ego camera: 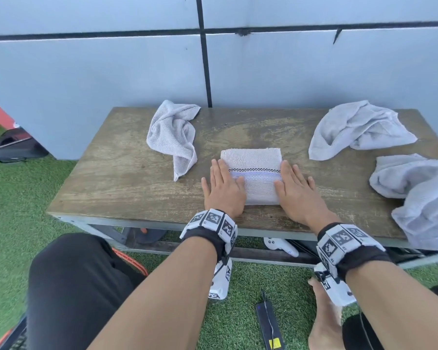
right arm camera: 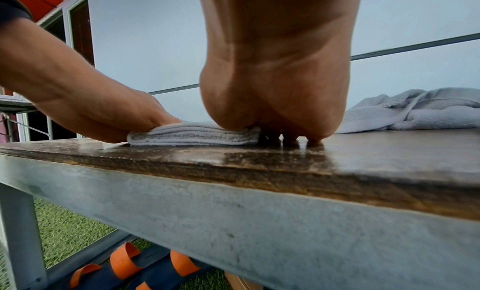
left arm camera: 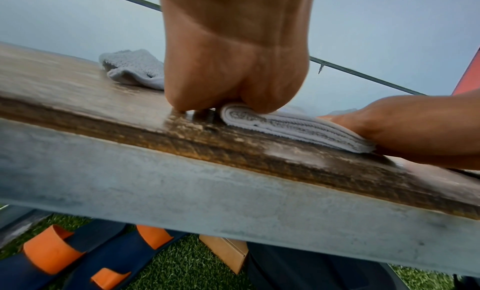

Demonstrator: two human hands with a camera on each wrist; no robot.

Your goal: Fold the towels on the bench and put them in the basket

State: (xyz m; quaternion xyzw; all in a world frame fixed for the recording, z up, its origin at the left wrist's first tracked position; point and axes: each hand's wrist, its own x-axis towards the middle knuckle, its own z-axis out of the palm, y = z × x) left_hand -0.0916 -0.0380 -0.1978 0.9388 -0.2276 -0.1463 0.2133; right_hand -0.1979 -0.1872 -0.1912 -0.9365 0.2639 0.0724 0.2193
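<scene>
A folded white towel with a checked stripe lies near the front middle of the wooden bench. My left hand lies flat along its left edge and my right hand flat along its right edge, fingers straight, thumbs on the cloth. In the left wrist view the folded towel shows its stacked layers under my left hand. The right wrist view shows the same towel between both hands, with my right hand above it. No basket shows in any view.
Three crumpled towels lie on the bench: one at back left, one at back right, one hanging over the right edge. A grey wall stands behind. Sandals and green turf lie below.
</scene>
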